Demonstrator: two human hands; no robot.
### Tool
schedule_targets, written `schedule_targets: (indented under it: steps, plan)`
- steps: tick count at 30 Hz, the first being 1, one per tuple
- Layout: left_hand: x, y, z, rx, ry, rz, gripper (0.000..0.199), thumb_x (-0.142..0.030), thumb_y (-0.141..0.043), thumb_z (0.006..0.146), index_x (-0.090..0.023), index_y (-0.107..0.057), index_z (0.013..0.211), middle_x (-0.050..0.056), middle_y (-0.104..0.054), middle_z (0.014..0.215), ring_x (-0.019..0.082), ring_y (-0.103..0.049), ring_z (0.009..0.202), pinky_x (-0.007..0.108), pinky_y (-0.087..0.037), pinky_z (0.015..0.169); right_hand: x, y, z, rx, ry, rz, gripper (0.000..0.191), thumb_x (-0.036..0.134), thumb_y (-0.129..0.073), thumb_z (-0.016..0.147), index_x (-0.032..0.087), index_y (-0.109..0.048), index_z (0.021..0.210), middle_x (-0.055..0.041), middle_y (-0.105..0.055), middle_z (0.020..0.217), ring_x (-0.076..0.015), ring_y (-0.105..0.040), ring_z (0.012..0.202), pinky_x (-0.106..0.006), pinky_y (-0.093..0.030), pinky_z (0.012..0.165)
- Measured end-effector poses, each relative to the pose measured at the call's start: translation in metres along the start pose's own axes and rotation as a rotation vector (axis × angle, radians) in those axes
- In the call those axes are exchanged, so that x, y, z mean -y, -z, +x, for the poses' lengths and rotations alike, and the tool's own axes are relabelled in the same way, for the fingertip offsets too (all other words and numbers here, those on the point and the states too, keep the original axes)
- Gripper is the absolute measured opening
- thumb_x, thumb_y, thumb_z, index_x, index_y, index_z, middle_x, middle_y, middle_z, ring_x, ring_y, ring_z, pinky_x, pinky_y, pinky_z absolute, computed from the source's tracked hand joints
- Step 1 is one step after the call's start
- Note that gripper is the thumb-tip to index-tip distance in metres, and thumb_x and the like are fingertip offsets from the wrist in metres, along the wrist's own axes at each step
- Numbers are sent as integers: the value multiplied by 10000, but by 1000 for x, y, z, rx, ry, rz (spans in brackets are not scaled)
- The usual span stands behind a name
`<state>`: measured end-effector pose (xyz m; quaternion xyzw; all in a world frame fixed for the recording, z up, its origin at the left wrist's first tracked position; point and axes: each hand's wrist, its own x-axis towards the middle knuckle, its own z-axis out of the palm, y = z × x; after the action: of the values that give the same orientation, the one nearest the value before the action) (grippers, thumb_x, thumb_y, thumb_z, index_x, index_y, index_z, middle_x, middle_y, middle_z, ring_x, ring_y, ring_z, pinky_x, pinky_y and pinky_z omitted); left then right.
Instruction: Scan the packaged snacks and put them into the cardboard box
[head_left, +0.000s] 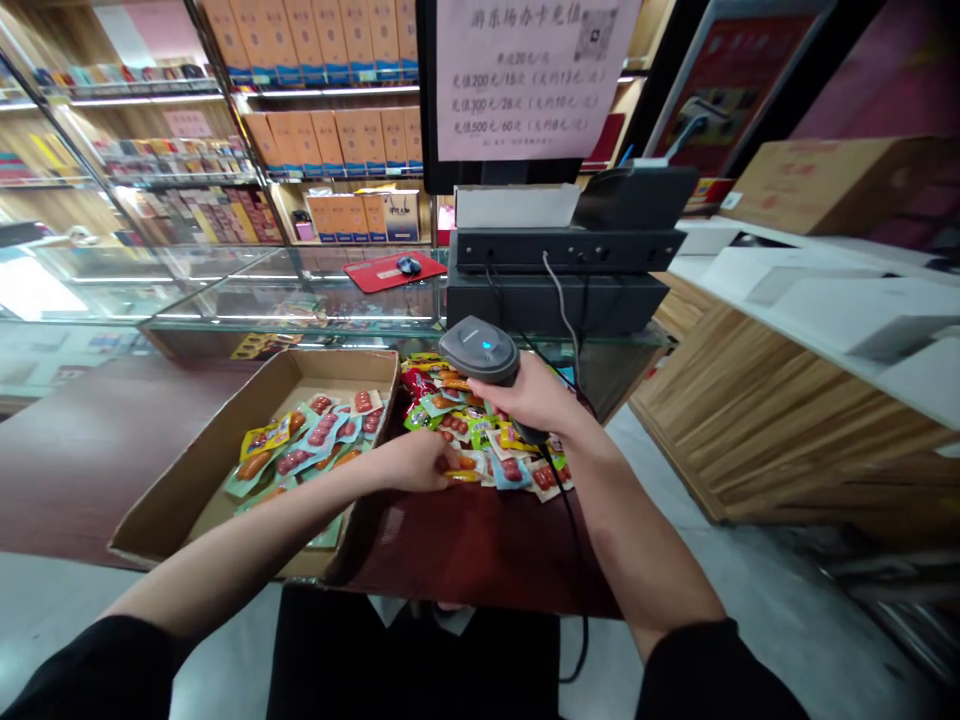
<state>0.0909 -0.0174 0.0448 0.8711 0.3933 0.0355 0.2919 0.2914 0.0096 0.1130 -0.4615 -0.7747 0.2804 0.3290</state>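
Note:
My right hand [529, 395] is wrapped round the handle of a grey barcode scanner [478, 350] with a blue light on its top. Below the scanner lies a heap of small packaged sausages [454, 425] in coloured wrappers. My left hand [421, 460] reaches to the near left edge of this heap, its fingers closed on a sausage packet [469, 465]; the fingertips are partly hidden. To the left, an open cardboard box [206, 440] holds more sausage packets [322, 430], spread over its bottom.
A glass display counter [300, 290] runs behind, with a red mouse pad [379, 275] on it. Black register equipment [555, 300] and a monitor with a pink notice [517, 90] stand ahead. The scanner's cable [570, 520] hangs over the dark red table [465, 545]. A wooden cabinet [795, 400] stands right.

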Motion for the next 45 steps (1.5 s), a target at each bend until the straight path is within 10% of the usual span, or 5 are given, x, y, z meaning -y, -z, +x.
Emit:
schedule_targets:
  steps: [11, 16, 45]
  plan:
    - [40, 68, -20, -194, 270, -948, 425, -469, -780, 671, -174, -729, 973, 22, -695, 779, 47, -456, 431, 177, -296, 386, -1, -2, 4, -14, 62, 17, 242, 353, -665, 767, 170, -724, 914, -56, -725, 721, -242, -677, 770, -348, -526, 705]
    - [52, 72, -21, -360, 258, -1198, 445, -407, -818, 663, -168, -721, 1026, 68, -722, 900, 91, -605, 577, 196, -455, 508, -8, -11, 7, 35, 80, 54, 313, 337, -688, 743, 174, -720, 1008, -63, -754, 883, -263, -684, 909, -380, -539, 820]
    - [55, 77, -23, -458, 256, -1282, 443, -309, -870, 604, -140, -735, 990, 70, -725, 918, 106, -662, 696, 193, -517, 609, -5, -20, 6, 50, 135, 64, 360, 313, -676, 761, 165, -698, 1089, -72, -737, 1061, -256, -676, 978, -358, -518, 861]
